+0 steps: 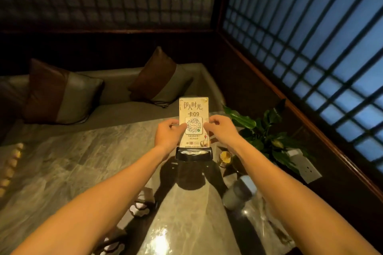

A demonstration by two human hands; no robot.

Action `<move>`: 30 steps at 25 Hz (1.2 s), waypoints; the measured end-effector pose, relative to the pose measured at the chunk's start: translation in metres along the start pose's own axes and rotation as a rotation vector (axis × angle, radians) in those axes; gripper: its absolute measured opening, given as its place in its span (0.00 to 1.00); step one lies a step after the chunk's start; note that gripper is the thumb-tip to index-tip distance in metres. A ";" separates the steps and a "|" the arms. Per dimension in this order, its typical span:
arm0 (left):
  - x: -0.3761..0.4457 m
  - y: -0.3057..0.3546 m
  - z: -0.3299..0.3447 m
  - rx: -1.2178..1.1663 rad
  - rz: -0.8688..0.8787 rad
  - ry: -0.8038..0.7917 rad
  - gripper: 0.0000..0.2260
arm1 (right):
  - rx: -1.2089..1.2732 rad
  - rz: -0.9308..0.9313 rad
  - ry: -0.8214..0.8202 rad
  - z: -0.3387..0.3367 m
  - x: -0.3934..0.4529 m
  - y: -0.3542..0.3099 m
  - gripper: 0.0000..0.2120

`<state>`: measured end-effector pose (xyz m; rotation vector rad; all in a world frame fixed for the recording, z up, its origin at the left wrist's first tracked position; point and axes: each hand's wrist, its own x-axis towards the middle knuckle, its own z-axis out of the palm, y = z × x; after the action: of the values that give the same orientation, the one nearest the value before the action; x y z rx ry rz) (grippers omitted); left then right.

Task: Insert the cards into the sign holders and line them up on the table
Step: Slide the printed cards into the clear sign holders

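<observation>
Card [193, 119] is held upright over the table [83, 161], its lower edge set in the black holder [193, 154]. Its left edge is pinched by the left hand [167, 133], its right edge by the right hand [220, 128].

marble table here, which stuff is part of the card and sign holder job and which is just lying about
Part of the job:
- cream printed card with QR code
- black-based sign holder
- left hand and right hand, pinching the card's edges

Just lying about:
- green leafy plant
- grey cylindrical jar
- two brown-and-grey cushions
- marble table
</observation>
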<state>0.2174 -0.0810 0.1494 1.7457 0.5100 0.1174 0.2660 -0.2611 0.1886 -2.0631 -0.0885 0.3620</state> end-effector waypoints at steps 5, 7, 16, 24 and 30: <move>0.069 0.063 0.048 -0.079 0.055 0.016 0.05 | -0.019 -0.078 -0.040 -0.069 0.094 -0.026 0.03; 0.104 0.079 0.077 -0.084 0.071 0.004 0.04 | -0.012 -0.091 -0.045 -0.098 0.139 -0.022 0.05; 0.250 0.054 0.227 -0.058 -0.001 0.037 0.03 | -0.042 -0.063 -0.038 -0.170 0.315 0.082 0.02; 0.309 -0.005 0.310 -0.087 -0.127 -0.009 0.04 | -0.141 -0.017 -0.017 -0.181 0.394 0.186 0.04; 0.327 -0.026 0.331 -0.084 -0.161 -0.027 0.05 | -0.159 -0.002 -0.023 -0.177 0.412 0.219 0.06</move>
<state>0.6192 -0.2465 -0.0190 1.6160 0.6154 0.0006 0.6912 -0.4319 -0.0099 -2.2156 -0.1371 0.3878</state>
